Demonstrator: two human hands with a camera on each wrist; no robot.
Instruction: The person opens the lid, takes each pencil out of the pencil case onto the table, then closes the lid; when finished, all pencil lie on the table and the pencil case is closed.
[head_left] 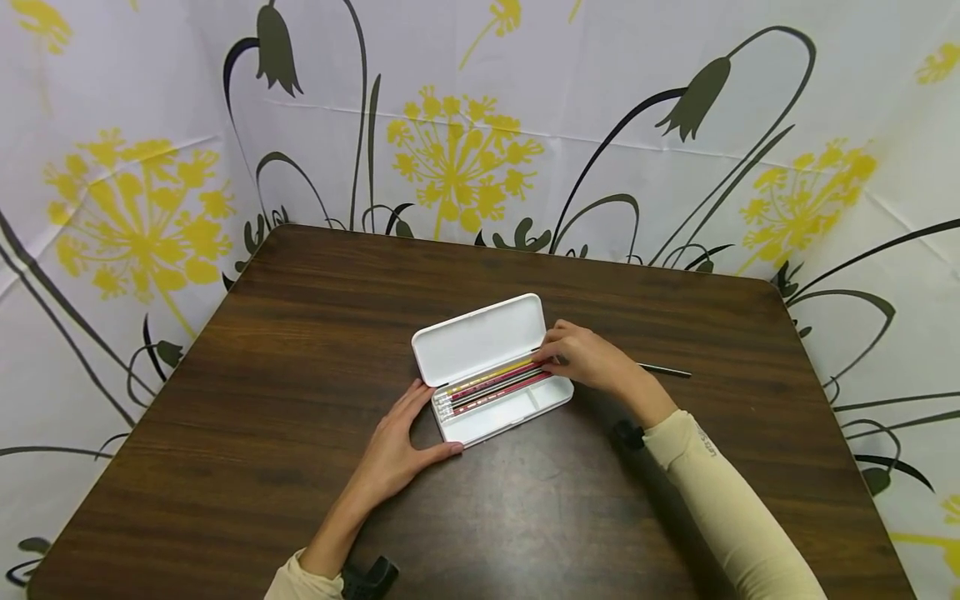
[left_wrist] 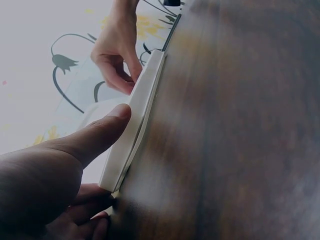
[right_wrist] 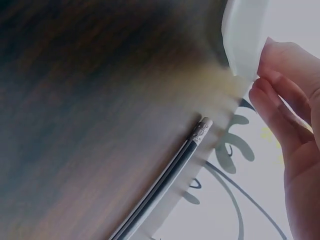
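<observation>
A white pencil case lies on the table with its lid raised at the back. Several pencils, yellow, red and dark, lie side by side in its tray, eraser ends to the left. My left hand holds the case's left end, thumb at the front corner and fingers round the back; in the left wrist view the thumb presses the front wall. Over the tray's right end, my right hand pinches at the pencils' right ends with curled fingers. Its fingertips are partly hidden by the case wall.
One dark pencil with an eraser end lies on the table to the right of the case, partly behind my right wrist in the head view. The brown wooden table ends at a flower-printed curtain.
</observation>
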